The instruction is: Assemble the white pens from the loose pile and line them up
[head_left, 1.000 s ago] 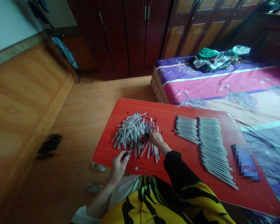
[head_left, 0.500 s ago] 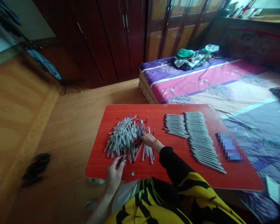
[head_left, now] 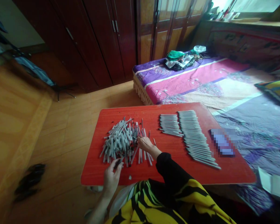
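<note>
My left hand (head_left: 111,178) is closed at the near edge of the pile, its thumb and forefinger pinching a short dark pen-like piece (head_left: 118,162). A large jumbled pile of slim whitish tubes (head_left: 118,138) lies on the red table (head_left: 170,158). My right hand (head_left: 145,144) reaches over the pile's right side, fingers bent down and together beside a cluster of thin dark sticks (head_left: 134,132). What its fingertips hold, if anything, is hidden. Loose tubes (head_left: 140,155) lie just below that hand.
To the right, similar sticks are lined up in a short row (head_left: 170,125) and a longer row (head_left: 198,138). A blurred purple item (head_left: 222,143) rests near the table's right edge. Beyond stand a bed (head_left: 189,84) with a heap of clothes (head_left: 180,59) and dark wardrobes (head_left: 102,40).
The whole view has shifted, so the table appears a little further left. Both hands stay at nearly the same places by the pile; my left hand still pinches the dark piece.
</note>
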A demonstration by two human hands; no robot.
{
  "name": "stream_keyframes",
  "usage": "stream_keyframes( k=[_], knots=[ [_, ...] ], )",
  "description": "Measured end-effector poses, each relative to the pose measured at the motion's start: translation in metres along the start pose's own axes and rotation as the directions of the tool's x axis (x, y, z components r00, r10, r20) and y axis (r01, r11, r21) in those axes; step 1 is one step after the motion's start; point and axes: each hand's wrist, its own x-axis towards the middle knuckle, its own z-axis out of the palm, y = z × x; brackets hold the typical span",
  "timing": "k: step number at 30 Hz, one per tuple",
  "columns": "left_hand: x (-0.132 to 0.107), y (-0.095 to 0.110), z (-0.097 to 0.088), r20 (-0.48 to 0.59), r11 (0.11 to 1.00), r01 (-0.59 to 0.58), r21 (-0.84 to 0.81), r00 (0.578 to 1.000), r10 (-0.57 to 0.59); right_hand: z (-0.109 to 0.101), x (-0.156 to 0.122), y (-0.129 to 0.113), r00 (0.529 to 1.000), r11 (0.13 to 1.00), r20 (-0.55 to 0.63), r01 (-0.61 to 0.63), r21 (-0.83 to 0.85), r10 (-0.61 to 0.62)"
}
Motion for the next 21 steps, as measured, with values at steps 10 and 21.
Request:
stream_keyframes(
  k=[10, 21],
  knots=[
    [0.017, 0.022, 0.015, 0.03, 0.992, -0.098, 0.084, 0.995, 0.095, 0.007, -0.035, -0.008, 0.95, 0.568, -0.191, 0.016, 0.823, 0.249],
    [0.028, 0.036, 0.024, 0.166, 0.881, -0.4, 0.251, 0.915, 0.368, -0.04, -0.098, -0.031, 0.97, 0.259, -0.164, 0.114, 0.959, 0.18]
  ],
)
